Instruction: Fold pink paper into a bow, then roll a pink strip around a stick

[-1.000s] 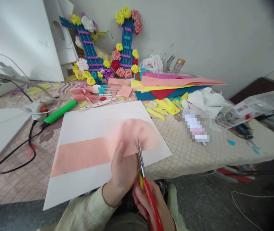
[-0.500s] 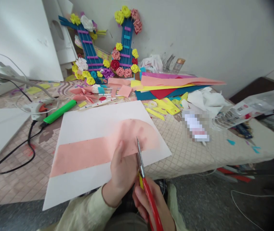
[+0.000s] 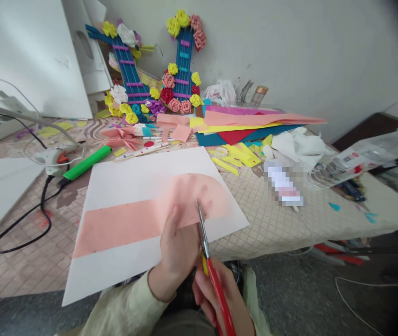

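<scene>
My left hand (image 3: 178, 245) pinches a long strip of salmon-pink paper (image 3: 122, 226), thumb on top and fingers underneath, their shadows showing through. The strip's right end curves up over my fingers, and its left part lies flat on a white sheet (image 3: 125, 175). In my right hand (image 3: 226, 289) is a pair of scissors (image 3: 216, 282) with red and yellow handles. The scissor blades point away from me and meet the strip's near edge, just right of my left thumb. The lower part of the handles runs out of view.
Two blue paper guitars (image 3: 183, 65) with paper roses lean on the wall. Stacked coloured paper (image 3: 247, 123) and yellow scraps (image 3: 242, 154) lie behind the white sheet. On the left are a glue gun (image 3: 53, 156) and a green stick-like object (image 3: 88, 162); a clear plastic bottle (image 3: 331, 170) lies right.
The scissor tips have shifted very slightly left against the pink paper. Both hands otherwise stay in nearly the same place.
</scene>
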Action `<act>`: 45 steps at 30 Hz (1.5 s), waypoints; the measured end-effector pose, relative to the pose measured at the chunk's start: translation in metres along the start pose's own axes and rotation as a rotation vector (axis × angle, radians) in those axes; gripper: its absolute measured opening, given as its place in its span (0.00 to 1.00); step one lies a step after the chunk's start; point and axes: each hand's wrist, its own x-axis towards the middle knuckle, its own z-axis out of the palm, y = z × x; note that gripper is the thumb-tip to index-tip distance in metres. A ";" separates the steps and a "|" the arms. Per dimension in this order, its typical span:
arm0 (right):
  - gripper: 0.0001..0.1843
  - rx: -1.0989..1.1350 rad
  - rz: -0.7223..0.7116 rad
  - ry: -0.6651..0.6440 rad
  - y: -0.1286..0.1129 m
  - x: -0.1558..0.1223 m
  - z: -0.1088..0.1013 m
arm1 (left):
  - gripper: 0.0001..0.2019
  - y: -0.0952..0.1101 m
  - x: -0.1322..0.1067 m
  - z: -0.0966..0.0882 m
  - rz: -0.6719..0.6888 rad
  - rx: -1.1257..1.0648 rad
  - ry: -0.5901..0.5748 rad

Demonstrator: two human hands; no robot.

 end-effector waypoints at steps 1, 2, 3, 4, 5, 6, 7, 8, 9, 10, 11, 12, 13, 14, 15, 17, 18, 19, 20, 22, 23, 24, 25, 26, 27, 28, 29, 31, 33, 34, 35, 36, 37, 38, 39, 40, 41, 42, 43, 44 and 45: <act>0.24 -0.005 0.001 -0.013 0.000 0.000 0.000 | 0.18 0.000 0.000 0.000 -0.008 -0.002 0.001; 0.24 -0.012 0.001 -0.024 0.000 0.000 -0.001 | 0.19 0.000 0.000 -0.001 -0.021 0.000 0.000; 0.24 -0.019 0.001 -0.031 0.001 0.000 -0.001 | 0.20 0.001 0.000 -0.001 -0.036 0.003 -0.005; 0.24 -0.026 0.001 -0.031 0.001 0.000 -0.002 | 0.20 0.001 0.000 -0.002 -0.045 0.006 -0.009; 0.24 -0.031 0.003 -0.029 0.002 0.000 -0.003 | 0.20 0.001 0.000 -0.002 -0.045 0.008 -0.010; 0.24 -0.033 0.005 -0.026 0.002 0.001 -0.003 | 0.20 0.001 0.000 -0.002 -0.039 0.007 -0.010; 0.24 -0.034 0.005 -0.024 0.003 0.001 -0.003 | 0.20 0.000 0.000 -0.002 -0.031 0.007 -0.009; 0.24 -0.034 -0.001 -0.025 0.003 0.001 -0.003 | 0.19 0.000 0.000 -0.002 -0.024 0.008 -0.009; 0.24 -0.033 -0.009 -0.028 0.003 0.001 -0.003 | 0.19 0.000 0.000 -0.002 -0.018 0.009 -0.006; 0.24 -0.033 -0.018 -0.030 0.003 0.000 -0.003 | 0.19 0.000 0.000 -0.001 -0.018 0.012 -0.001; 0.24 -0.031 -0.024 -0.031 0.002 0.000 -0.002 | 0.19 0.000 0.000 0.000 -0.026 0.015 0.007; 0.24 -0.024 -0.024 -0.032 0.001 0.000 -0.002 | 0.18 0.000 0.000 0.000 -0.031 0.018 0.018; 0.24 -0.014 -0.018 -0.032 -0.001 -0.001 -0.001 | 0.18 0.001 0.000 0.001 -0.033 0.021 0.033; 0.24 0.000 -0.006 -0.033 -0.003 -0.001 -0.001 | 0.18 0.001 0.000 0.002 -0.033 0.022 0.049; 0.24 0.017 0.009 -0.034 -0.005 -0.002 0.000 | 0.18 0.001 -0.001 0.002 -0.032 0.023 0.061; 0.24 0.057 0.038 -0.042 -0.008 -0.003 0.000 | 0.17 0.001 -0.001 0.003 -0.027 0.025 0.072; 0.24 0.071 0.047 -0.046 -0.009 -0.003 0.001 | 0.18 0.001 -0.001 0.002 -0.027 0.024 0.072; 0.24 0.079 0.049 -0.051 -0.010 -0.004 0.001 | 0.18 0.001 0.000 0.002 -0.030 0.023 0.069; 0.24 0.083 0.050 -0.055 -0.011 -0.004 0.001 | 0.19 0.001 0.000 0.002 -0.035 0.022 0.065; 0.24 0.077 0.049 -0.055 -0.011 -0.004 0.000 | 0.19 0.001 0.000 0.000 -0.049 0.014 0.062; 0.24 0.070 0.050 -0.051 -0.011 -0.004 0.000 | 0.19 0.001 0.001 0.000 -0.055 0.008 0.060; 0.24 0.065 0.053 -0.047 -0.011 -0.004 0.000 | 0.19 0.001 0.001 -0.001 -0.056 0.003 0.060; 0.24 0.057 0.050 -0.043 -0.010 -0.004 0.000 | 0.18 0.001 0.001 -0.001 -0.051 -0.001 0.058; 0.24 0.044 0.040 -0.039 -0.010 -0.004 0.000 | 0.18 0.001 0.001 -0.001 -0.045 -0.004 0.056; 0.25 0.024 0.018 -0.033 -0.010 -0.004 0.000 | 0.18 0.001 0.001 -0.001 -0.044 -0.006 0.053; 0.25 0.000 -0.008 -0.028 -0.010 -0.003 -0.001 | 0.18 0.001 0.000 -0.001 -0.046 -0.008 0.048; 0.25 -0.028 -0.036 -0.021 -0.010 -0.003 -0.001 | 0.18 0.000 0.000 0.000 -0.050 -0.011 0.043; 0.26 -0.077 -0.088 -0.009 -0.010 -0.003 -0.001 | 0.19 0.001 -0.003 0.001 -0.081 -0.018 0.043; 0.25 -0.106 -0.119 -0.009 -0.009 -0.002 -0.003 | 0.21 0.001 -0.006 0.003 -0.118 -0.025 0.064; 0.25 -0.115 -0.129 -0.010 -0.008 -0.002 -0.003 | 0.21 0.001 -0.007 0.004 -0.135 -0.027 0.079; 0.25 -0.121 -0.137 -0.011 -0.007 -0.002 -0.004 | 0.22 0.002 -0.008 0.005 -0.147 -0.028 0.089; 0.25 -0.125 -0.143 -0.012 -0.006 -0.002 -0.004 | 0.22 0.002 -0.009 0.006 -0.156 -0.027 0.094; 0.25 -0.127 -0.148 -0.013 -0.005 -0.002 -0.005 | 0.22 0.002 -0.010 0.006 -0.162 -0.025 0.093; 0.25 -0.126 -0.152 -0.013 -0.004 -0.002 -0.005 | 0.22 0.002 -0.010 0.007 -0.169 -0.022 0.091; 0.25 -0.123 -0.154 -0.012 -0.003 -0.002 -0.006 | 0.23 0.002 -0.010 0.007 -0.174 -0.019 0.092; 0.25 -0.119 -0.157 -0.010 -0.003 -0.002 -0.006 | 0.23 0.001 -0.011 0.007 -0.181 -0.017 0.092; 0.24 -0.117 -0.159 -0.008 -0.003 -0.002 -0.006 | 0.23 0.001 -0.011 0.007 -0.189 -0.016 0.090; 0.24 -0.116 -0.162 -0.007 -0.003 -0.002 -0.006 | 0.23 0.001 -0.011 0.006 -0.192 -0.016 0.084; 0.23 -0.116 -0.167 -0.007 -0.003 -0.002 -0.006 | 0.23 0.000 -0.011 0.006 -0.191 -0.016 0.077; 0.23 -0.116 -0.174 -0.009 -0.004 -0.002 -0.006 | 0.23 0.000 -0.011 0.006 -0.191 -0.012 0.070; 0.22 -0.115 -0.180 -0.015 -0.005 -0.002 -0.006 | 0.22 0.000 -0.012 0.006 -0.190 -0.006 0.065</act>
